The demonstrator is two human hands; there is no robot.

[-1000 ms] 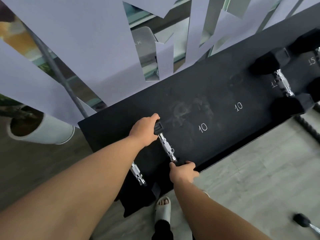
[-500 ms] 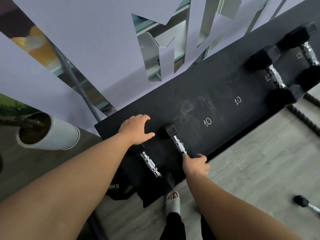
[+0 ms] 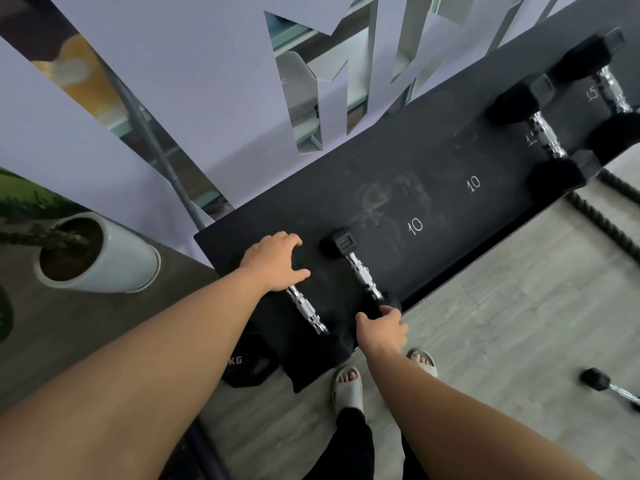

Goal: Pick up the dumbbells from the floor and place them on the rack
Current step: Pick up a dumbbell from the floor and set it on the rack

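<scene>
A black rack shelf (image 3: 433,161) with chalked numbers runs across the view. Two small dumbbells lie side by side at its left end. My left hand (image 3: 275,263) cups the far black head of the leftmost dumbbell (image 3: 306,310). My right hand (image 3: 384,327) grips the near head of the second small dumbbell (image 3: 362,275) at the shelf's front edge. Another small dumbbell (image 3: 609,386) lies on the floor at the lower right.
Two larger dumbbells (image 3: 545,133) (image 3: 613,88) rest on the rack's right end. A white plant pot (image 3: 104,258) stands to the left, and a black weight plate (image 3: 246,365) lies under the rack. A thick rope (image 3: 602,216) lies on the floor at right. My slippered feet (image 3: 348,386) are close to the rack.
My left hand left the far head of the second dumbbell and moved left onto the leftmost dumbbell's far head. My right hand stays on the second dumbbell's near head.
</scene>
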